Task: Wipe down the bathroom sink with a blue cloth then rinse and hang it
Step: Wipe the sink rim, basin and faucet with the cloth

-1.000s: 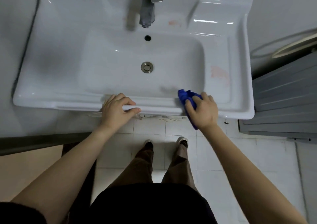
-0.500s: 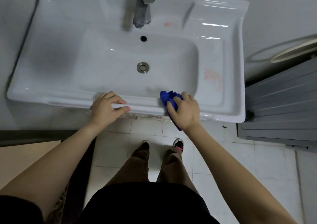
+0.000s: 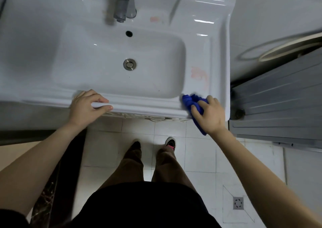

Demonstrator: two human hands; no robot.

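The white ceramic sink (image 3: 43,41) fills the upper part of the head view, with a rectangular basin, a metal drain (image 3: 129,64) and a chrome faucet (image 3: 124,6) at the back. My right hand (image 3: 210,114) is closed on the blue cloth (image 3: 190,101), bunched and pressed on the sink's front rim near its right corner; part of the cloth hangs below my palm. My left hand (image 3: 87,106) grips the front rim left of centre, fingers curled over the edge. A pinkish stain (image 3: 199,76) marks the right ledge.
A grey slatted panel (image 3: 282,109) stands right of the sink, with a pale hose or ring (image 3: 285,48) above it. Below are white floor tiles (image 3: 200,158), a floor drain (image 3: 238,203) and my own legs and shoes (image 3: 153,144).
My right hand has slid the blue cloth rightward along the front rim to the right corner, after moving left half a second ago. My left hand keeps its grip on the rim.
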